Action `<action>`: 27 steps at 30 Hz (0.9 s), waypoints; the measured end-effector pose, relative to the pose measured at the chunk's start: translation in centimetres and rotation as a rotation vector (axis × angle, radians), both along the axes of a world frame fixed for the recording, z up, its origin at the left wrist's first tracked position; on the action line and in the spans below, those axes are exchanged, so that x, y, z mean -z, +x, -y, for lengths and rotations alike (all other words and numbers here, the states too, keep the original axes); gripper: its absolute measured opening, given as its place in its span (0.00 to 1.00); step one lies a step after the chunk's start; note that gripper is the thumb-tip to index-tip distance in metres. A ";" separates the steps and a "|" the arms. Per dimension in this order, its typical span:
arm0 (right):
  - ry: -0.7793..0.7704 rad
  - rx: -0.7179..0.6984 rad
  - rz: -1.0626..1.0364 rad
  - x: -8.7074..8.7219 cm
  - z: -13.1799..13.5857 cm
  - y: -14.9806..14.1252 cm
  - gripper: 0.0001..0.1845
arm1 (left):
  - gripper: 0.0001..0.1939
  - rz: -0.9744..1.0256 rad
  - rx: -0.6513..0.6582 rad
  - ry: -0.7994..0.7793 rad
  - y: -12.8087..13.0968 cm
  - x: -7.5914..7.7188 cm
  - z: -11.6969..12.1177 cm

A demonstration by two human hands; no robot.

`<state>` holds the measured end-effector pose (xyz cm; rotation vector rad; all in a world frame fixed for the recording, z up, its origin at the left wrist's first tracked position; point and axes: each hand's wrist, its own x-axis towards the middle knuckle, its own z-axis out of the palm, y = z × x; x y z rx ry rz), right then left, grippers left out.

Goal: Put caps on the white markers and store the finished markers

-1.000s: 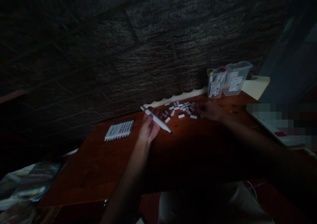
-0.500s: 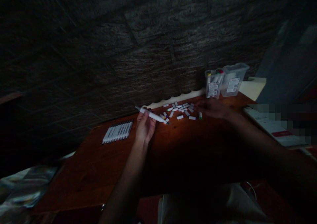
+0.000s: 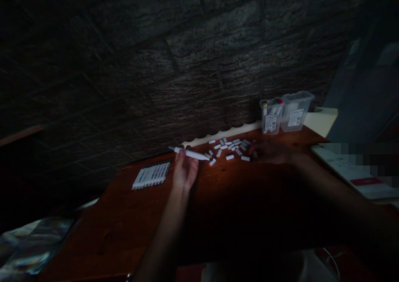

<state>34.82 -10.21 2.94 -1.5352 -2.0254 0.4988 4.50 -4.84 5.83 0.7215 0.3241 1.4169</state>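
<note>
My left hand (image 3: 185, 170) is closed around a white marker (image 3: 193, 154), which lies nearly level, with its uncapped tips at both ends. Loose white marker caps (image 3: 230, 157), some with coloured ends, are scattered on the table just to the right of it. My right hand (image 3: 270, 152) is at the right edge of these caps, fingers bent down around one cap that is mostly hidden in the dim light. Left of my left hand, several white markers (image 3: 151, 175) lie side by side in a neat row.
Two clear plastic containers stand at the back right: a smaller container (image 3: 271, 117) holding markers and a larger container (image 3: 296, 112). A white wavy-edged strip (image 3: 224, 133) runs along the dark wall. A printed sheet or booklet (image 3: 349, 169) lies at the wooden table's (image 3: 124, 232) right.
My right hand has come down over the green-ended cap at the right edge of the pile. The marker in my left hand has tilted closer to level. The view has tipped slightly upward.
</note>
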 end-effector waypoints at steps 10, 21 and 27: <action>-0.066 -0.122 -0.324 -0.2 -0.1 -0.9 0.16 | 0.07 0.035 0.019 0.023 0.1 -0.1 0.2; -0.109 -0.189 -0.470 0.6 -0.2 -2.2 0.17 | 0.05 0.013 0.022 -0.022 0.3 -0.1 0.2; -0.100 -0.186 -0.532 0.4 -0.1 -2.2 0.17 | 0.14 -0.090 0.069 0.031 0.2 0.0 0.5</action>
